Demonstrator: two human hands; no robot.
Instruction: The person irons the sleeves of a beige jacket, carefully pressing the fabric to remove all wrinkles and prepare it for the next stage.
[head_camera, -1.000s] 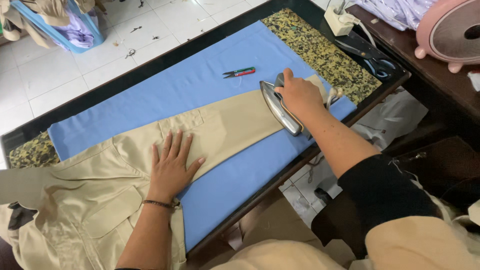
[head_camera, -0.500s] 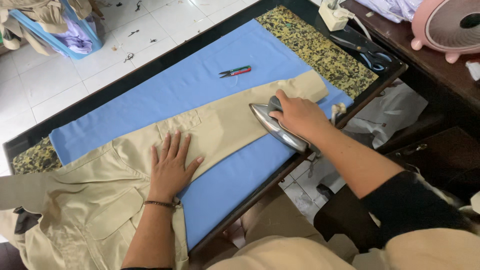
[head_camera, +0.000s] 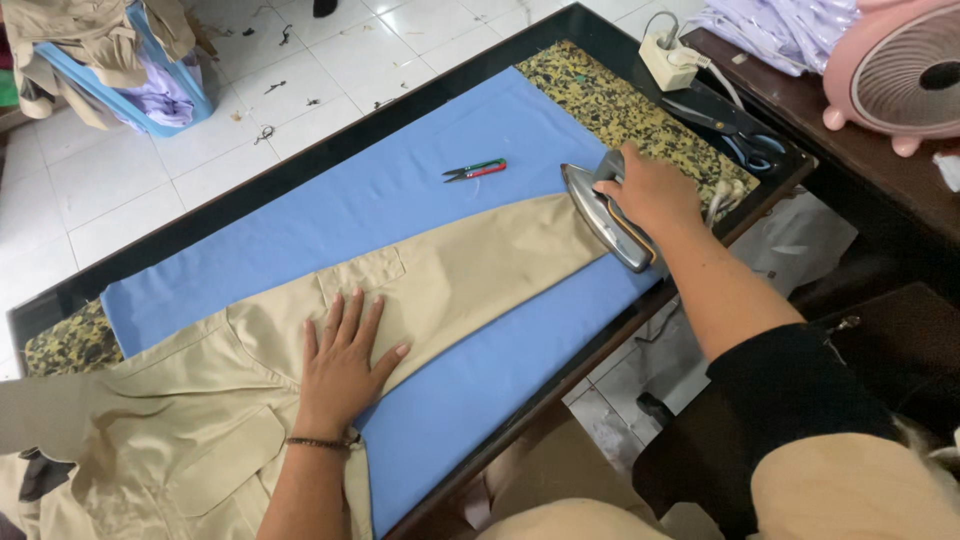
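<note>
the right hand (head_camera: 648, 190) has its grip closed around the handle of the iron (head_camera: 606, 217), which rests at the far end of the khaki trouser leg (head_camera: 470, 270). the left hand (head_camera: 340, 365), grip open and flat, presses that leg near its pocket. beyond the leg, small snips (head_camera: 476, 170) lie on the blue cloth (head_camera: 400, 190) covering the bench (head_camera: 640, 110).

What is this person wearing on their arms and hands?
Both hands are bare, with no gloves. The left hand has a thin dark beaded bracelet around the wrist, and that forearm is uncovered. The right hand has no bracelet or ring that I can see; a black sleeve covers the upper arm down to the elbow.
</note>
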